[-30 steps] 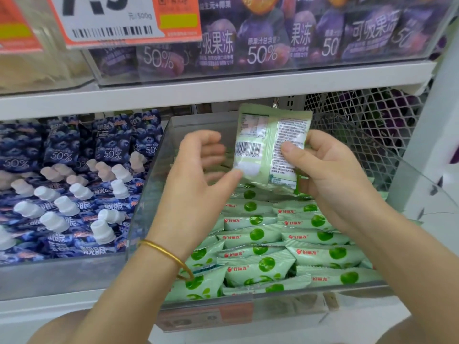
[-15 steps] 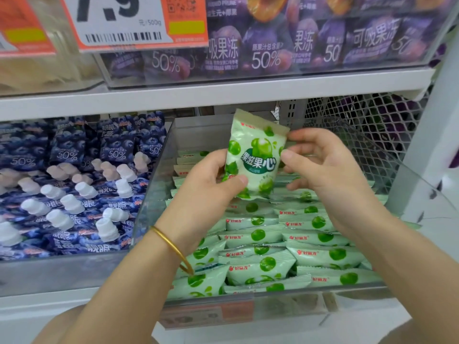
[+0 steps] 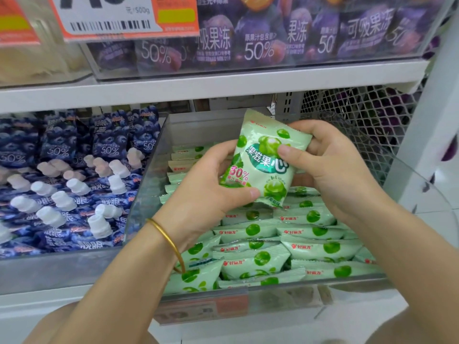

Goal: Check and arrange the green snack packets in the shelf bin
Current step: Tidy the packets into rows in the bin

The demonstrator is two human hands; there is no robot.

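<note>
A pale green snack packet [image 3: 263, 167] with green fruit print faces me, held tilted above the clear shelf bin [image 3: 149, 184]. My left hand [image 3: 206, 194] grips its lower left edge, thumb across the bottom corner. My right hand [image 3: 332, 167] pinches its upper right side, thumb on the front. Below, several matching green packets [image 3: 278, 247] lie in rows inside the bin, partly hidden by my hands and wrists.
A neighbouring bin at left holds blue jelly pouches with white caps [image 3: 62, 184]. Purple jelly pouches [image 3: 260, 38] fill the shelf above, with an orange price tag [image 3: 119, 18]. A white wire mesh panel [image 3: 367, 115] borders the bin on the right.
The packet was turned from its printed back to its front face. It now sits lower and tilted to the right, with both hands closer to the bin.
</note>
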